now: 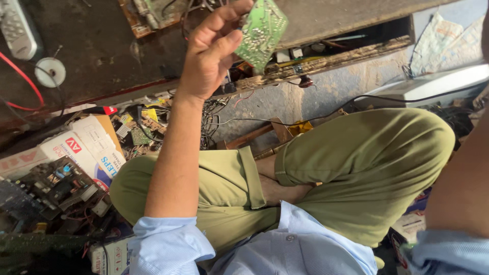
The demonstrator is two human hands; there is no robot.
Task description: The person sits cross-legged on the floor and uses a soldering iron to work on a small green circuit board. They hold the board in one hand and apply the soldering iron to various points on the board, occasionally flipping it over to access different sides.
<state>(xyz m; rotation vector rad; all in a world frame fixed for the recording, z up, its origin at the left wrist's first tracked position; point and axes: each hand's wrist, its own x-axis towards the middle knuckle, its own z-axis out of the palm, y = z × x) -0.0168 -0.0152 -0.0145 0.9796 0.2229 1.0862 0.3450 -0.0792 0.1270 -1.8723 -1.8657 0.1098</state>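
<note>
Single head cam, looks steeply down, close over the crossed legs (356, 168); low workbench (102, 56) at far edge, cluttered floor at left.

Dark worktop (102, 46) with white solder spool (50, 72), red wire (23, 76), grey remote (18, 28).

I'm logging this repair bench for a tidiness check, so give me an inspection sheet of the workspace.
Surface: dark, stained workbench, worn along its front edge.
Job's things: green circuit board, solder side showing, held up above the bench.
Clutter: spare circuit boards, cardboard box and small parts piled at the left.
Grippers: left hand pinches the board; right hand out of view, only the forearm shows.
Cables: red wire on the bench; black cable across the floor.
Surroundings: person sits cross-legged in olive trousers; white remote top left.
</note>
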